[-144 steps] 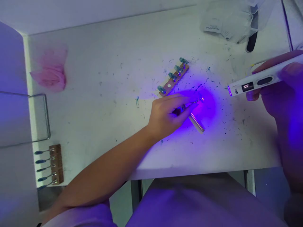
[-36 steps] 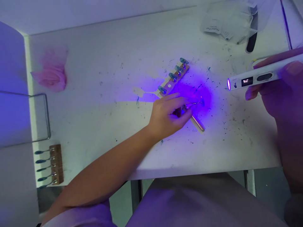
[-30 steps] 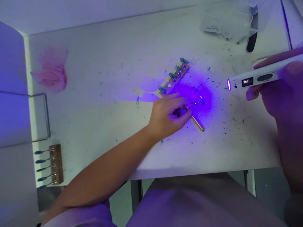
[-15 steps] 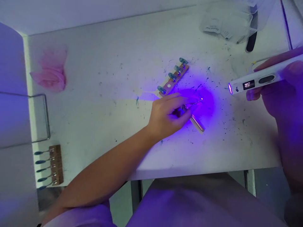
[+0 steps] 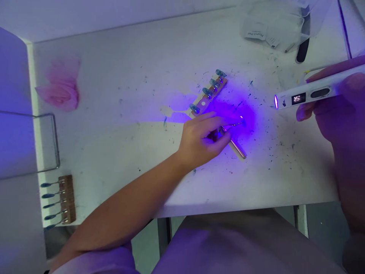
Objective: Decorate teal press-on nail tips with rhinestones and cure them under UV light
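My right hand (image 5: pixel 330 102), at the right edge, is closed round a white handheld UV nail lamp (image 5: pixel 339 84) with a small lit display. Its glowing end points left and throws violet light over my left hand (image 5: pixel 203 139). The left fingers pinch a thin metal stem carrying a small nail tip (image 5: pixel 242 121), whose outline is washed out by the glare. Under that hand a slim metallic pen-like tool (image 5: pixel 238 149) lies on the table, partly covered. Just beyond the knuckles stands a nail tip holder (image 5: pixel 211 97) with several blue-green nail tips.
A second wooden holder (image 5: pixel 67 199) with several dark tips lies at the table's left edge, below a wire frame (image 5: pixel 57 140). A pink fabric flower (image 5: pixel 58 93) sits at the back left. Clear plastic packets (image 5: pixel 273 30) and a black nail file (image 5: pixel 302 51) lie at the back right.
The lamp has shifted slightly up and to the left, and its violet patch has spread further left across the table. My left hand has stayed almost still.
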Motion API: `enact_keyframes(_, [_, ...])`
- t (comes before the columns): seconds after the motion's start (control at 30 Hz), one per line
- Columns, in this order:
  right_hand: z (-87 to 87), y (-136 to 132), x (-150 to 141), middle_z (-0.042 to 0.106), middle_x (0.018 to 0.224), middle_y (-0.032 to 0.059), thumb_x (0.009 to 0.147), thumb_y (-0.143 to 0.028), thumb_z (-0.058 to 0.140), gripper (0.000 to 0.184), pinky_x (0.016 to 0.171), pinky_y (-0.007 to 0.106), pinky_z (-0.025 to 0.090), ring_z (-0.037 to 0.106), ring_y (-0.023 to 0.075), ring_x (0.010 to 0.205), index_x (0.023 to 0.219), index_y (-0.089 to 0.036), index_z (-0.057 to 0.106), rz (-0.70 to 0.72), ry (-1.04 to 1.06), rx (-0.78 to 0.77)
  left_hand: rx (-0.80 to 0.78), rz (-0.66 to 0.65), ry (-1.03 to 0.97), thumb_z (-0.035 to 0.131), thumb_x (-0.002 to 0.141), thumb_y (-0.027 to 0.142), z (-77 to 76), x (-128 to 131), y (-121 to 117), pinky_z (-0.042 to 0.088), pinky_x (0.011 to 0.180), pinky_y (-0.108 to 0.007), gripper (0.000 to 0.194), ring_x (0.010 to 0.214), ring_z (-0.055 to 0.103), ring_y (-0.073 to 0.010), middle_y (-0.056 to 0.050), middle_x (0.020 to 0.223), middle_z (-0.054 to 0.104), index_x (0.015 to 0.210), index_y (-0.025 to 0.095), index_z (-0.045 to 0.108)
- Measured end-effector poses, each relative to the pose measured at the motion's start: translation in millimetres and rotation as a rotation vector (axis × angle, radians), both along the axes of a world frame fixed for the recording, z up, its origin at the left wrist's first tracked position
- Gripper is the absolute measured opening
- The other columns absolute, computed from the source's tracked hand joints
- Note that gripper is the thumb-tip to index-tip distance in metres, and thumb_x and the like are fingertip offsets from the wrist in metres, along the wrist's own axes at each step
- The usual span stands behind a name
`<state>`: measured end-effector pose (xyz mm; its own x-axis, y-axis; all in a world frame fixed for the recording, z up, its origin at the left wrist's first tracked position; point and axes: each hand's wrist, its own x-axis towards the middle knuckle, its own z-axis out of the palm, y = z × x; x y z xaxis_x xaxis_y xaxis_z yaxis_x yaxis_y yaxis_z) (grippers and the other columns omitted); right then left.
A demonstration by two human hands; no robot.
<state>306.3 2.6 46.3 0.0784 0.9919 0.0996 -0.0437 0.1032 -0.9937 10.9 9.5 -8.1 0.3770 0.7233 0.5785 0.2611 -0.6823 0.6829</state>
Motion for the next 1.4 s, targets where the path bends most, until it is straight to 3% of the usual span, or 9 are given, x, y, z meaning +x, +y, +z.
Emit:
enact_keyframes(0.4, [0.0,0.5,-1.9,0.075,0.091,0.0068,0.075,-0.049,0.101,0.038,0.049,0.033,0.061,0.071,0.0189,0.065,0.094,-0.019,0.088,0.010,-0.010,0.024,0.021,0.005,0.007,0.080,0.093,0.010,-0.4,0.0,1.6,0.041,0.052,-0.019,0.017,0.055,0.049,-0.0050,0.008,0.064,0.060,0.104,0.022,0.084])
enact_keyframes(0.63, [-0.9,-1.7,0.6,0.074,0.091,0.0065,0.082,-0.041,0.093,0.027,0.048,0.034,0.058,0.070,0.0183,0.062,0.094,-0.018,0.087,0.006,-0.041,0.033,0.020,-0.006,-0.003,0.082,0.093,0.011,-1.5,0.2,1.7,0.041,0.053,-0.017,0.013,0.057,0.049,-0.0041,0.006,0.068,0.066,0.103,0.019,0.084])
enact_keyframes(1.03, [-4.2,-0.9,5.4,0.071,0.082,0.0088,0.085,-0.040,0.088,0.028,0.047,0.036,0.054,0.066,0.0193,0.059,0.094,-0.013,0.085,-0.008,-0.070,0.039,-0.009,-0.010,-0.001,0.079,0.093,0.007,0.8,1.4,0.5,0.047,0.054,-0.017,0.014,0.058,0.056,-0.0040,-0.001,0.084,0.083,0.100,0.019,0.084])
enact_keyframes(1.4, [-2.3,0.0,3.0,0.069,0.076,0.0075,0.083,-0.038,0.087,0.025,0.045,0.036,0.052,0.067,0.0202,0.059,0.092,-0.015,0.085,0.005,-0.068,0.036,-0.010,-0.015,-0.018,0.080,0.093,0.007,-0.1,1.5,0.4,0.047,0.055,-0.017,0.016,0.058,0.055,-0.0045,0.001,0.078,0.079,0.101,0.020,0.084])
